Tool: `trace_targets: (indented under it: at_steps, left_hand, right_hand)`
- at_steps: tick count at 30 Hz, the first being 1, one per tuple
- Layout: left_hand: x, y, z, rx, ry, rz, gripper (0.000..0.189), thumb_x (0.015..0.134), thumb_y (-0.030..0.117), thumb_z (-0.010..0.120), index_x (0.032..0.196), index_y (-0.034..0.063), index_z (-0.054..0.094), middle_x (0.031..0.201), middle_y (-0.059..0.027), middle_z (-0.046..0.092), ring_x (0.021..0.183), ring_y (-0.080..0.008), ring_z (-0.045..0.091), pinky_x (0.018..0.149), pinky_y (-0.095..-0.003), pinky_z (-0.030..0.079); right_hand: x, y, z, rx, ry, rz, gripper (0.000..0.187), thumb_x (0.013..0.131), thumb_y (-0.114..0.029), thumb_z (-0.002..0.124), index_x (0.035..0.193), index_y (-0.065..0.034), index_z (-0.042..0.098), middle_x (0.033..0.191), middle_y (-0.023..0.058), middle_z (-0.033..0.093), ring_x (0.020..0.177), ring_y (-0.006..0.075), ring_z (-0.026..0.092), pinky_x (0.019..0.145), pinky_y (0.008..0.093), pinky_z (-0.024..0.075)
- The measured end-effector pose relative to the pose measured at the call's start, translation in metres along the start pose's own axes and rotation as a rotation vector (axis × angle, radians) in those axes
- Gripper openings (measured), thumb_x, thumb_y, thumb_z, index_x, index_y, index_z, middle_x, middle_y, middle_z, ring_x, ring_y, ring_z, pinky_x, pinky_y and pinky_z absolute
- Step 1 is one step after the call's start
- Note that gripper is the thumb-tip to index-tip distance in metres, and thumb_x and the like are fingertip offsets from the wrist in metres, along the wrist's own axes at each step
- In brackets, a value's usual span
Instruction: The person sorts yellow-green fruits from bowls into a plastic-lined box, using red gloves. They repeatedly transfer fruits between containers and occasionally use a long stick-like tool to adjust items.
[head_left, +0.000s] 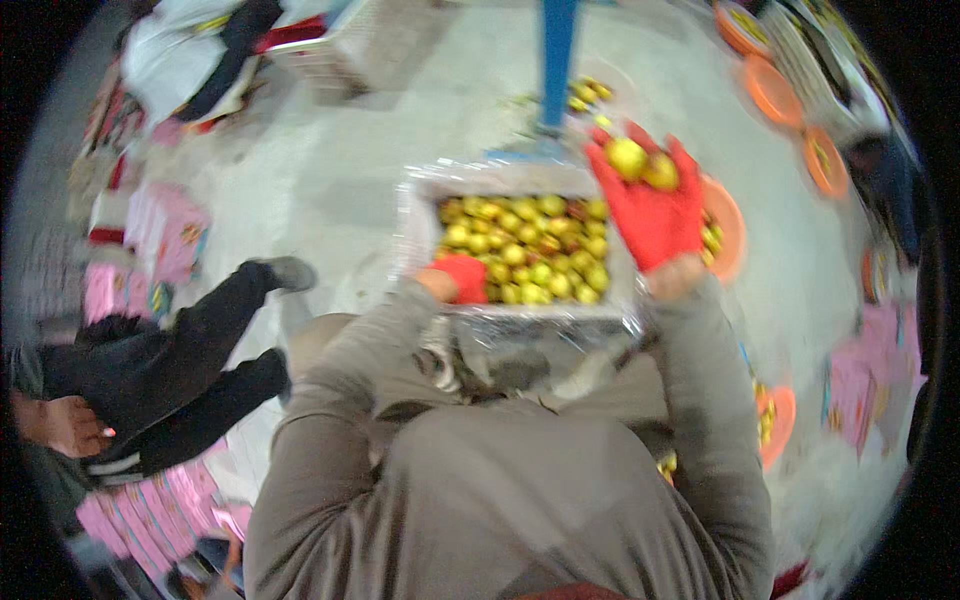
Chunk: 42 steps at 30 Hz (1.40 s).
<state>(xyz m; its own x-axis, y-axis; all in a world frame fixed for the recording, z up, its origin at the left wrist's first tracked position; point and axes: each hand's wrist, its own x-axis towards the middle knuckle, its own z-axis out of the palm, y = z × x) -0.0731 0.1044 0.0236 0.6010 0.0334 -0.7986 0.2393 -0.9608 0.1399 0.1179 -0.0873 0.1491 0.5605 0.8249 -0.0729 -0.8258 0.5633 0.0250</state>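
In front of my lap is a box lined with clear plastic film (416, 225). Many round yellow-green fruits (525, 247) fill it, some with reddish-brown patches. My right hand (652, 210), in a red glove, is raised palm up at the box's right side and holds two fruits (627, 159) near the fingers. My left hand (463, 277), also red-gloved, reaches into the box at its near left corner. Its fingers are hidden against the fruit, so what it grips cannot be told.
Beyond the box stands a blue post (556, 67), with loose fruit (589, 94) beside its foot. An orange basin (727, 232) sits right of the box. At left are a person's dark-trousered legs (180, 337) and pink cartons (165, 232). A pale plastic crate (360, 52) stands farther off.
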Motion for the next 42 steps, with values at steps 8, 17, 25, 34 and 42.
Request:
trace_targets:
  at_steps: [8,17,25,34,42]
  left_hand:
    - [-0.028,-0.006,-0.018,-0.226,0.139,0.338,0.031,0.071,0.031,0.061,0.088,0.0059,0.066,0.086,-0.0195,0.065,0.082,-0.0379,0.063,0.071,-0.0474,0.048]
    - [-0.093,-0.015,-0.028,-0.249,0.466,0.297,0.028,0.072,0.024,0.061,0.095,0.0069,0.062,0.086,-0.0176,0.064,0.082,-0.0381,0.061,0.069,-0.0477,0.049]
    - [-0.082,-0.014,-0.020,-0.173,0.413,0.205,0.027,0.074,0.027,0.060,0.091,0.0064,0.068,0.087,-0.0160,0.067,0.084,-0.0350,0.063,0.072,-0.0440,0.050]
    - [-0.074,-0.010,-0.019,-0.176,0.404,0.258,0.023,0.074,0.023,0.059,0.089,0.0062,0.065,0.084,-0.0163,0.065,0.080,-0.0369,0.063,0.068,-0.0468,0.049]
    - [-0.081,-0.005,-0.026,-0.186,0.407,0.237,0.025,0.074,0.022,0.057,0.090,0.0060,0.068,0.086,-0.0164,0.067,0.081,-0.0358,0.064,0.067,-0.0451,0.050]
  right_hand:
    - [0.009,0.008,-0.002,-0.258,0.268,-0.073,0.051,0.089,-0.036,0.055,0.122,0.0014,0.046,0.132,0.0233,0.043,0.124,0.0352,0.039,0.101,0.0430,0.0363]
    - [0.007,0.019,-0.011,-0.486,0.432,0.000,0.042,0.084,-0.049,0.059,0.101,-0.0105,0.058,0.093,0.0035,0.062,0.088,0.0210,0.058,0.061,0.0328,0.0475]
    - [0.010,0.025,-0.016,-0.578,0.385,0.044,0.045,0.089,-0.053,0.051,0.106,-0.0116,0.055,0.070,-0.0020,0.057,0.058,0.0123,0.054,0.038,0.0225,0.0328]
    - [0.005,0.017,-0.024,-0.671,0.415,0.060,0.047,0.092,-0.046,0.050,0.125,-0.0138,0.050,0.089,0.0019,0.060,0.062,0.0092,0.054,0.039,0.0200,0.0364]
    - [-0.004,0.024,-0.018,-0.777,0.337,0.011,0.040,0.094,-0.027,0.051,0.132,-0.0143,0.044,0.110,0.0078,0.059,0.069,0.0098,0.057,0.044,0.0198,0.0398]
